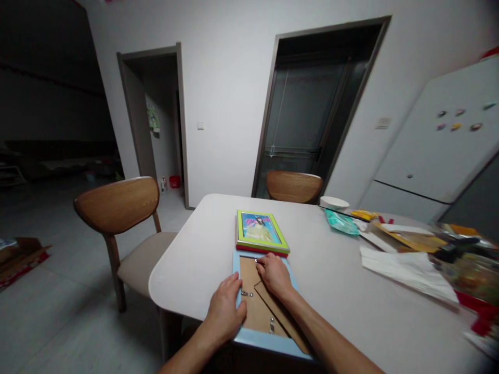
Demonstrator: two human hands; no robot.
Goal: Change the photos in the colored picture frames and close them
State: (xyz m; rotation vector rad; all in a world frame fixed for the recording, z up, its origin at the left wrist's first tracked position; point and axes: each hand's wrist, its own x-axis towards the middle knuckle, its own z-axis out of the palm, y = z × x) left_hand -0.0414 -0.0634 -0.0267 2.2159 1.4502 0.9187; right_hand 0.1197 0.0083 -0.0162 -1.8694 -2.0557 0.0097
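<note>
While the white table (pixel 331 291) spreads out on every side of the grip, the blue frame (pixel 265 338) lies face down right under both hands, close to the near edge. Just beyond the right hand (pixel 275 275), two more frames sit stacked: a green frame (pixel 260 228) with its picture facing up, over a red-edged one (pixel 261 251). Between the hands, the brown backing board (pixel 253 311) already sits inside the blue rim, so the back looks mostly closed up; what seems left is the fastening. The left hand (pixel 226 306) lies along the left rim, fingers over the edge and thumb towards the board; I can't tell whether it clamps the frame or only steadies it. The right fingertips are bunched at the upper clip (pixel 256 260), though whether they pinch it or just press isn't clear. Below them, the stand leg (pixel 281 317) slants over the board, partly covered by the right forearm. Beside the left thumb, the left clip (pixel 244 293) points towards the rim, as does the lower clip (pixel 272 325) further down; whether either truly overlaps it is too small to judge. The right side of the board is hidden behind the forearm, and the frame's front is out of sight.
</note>
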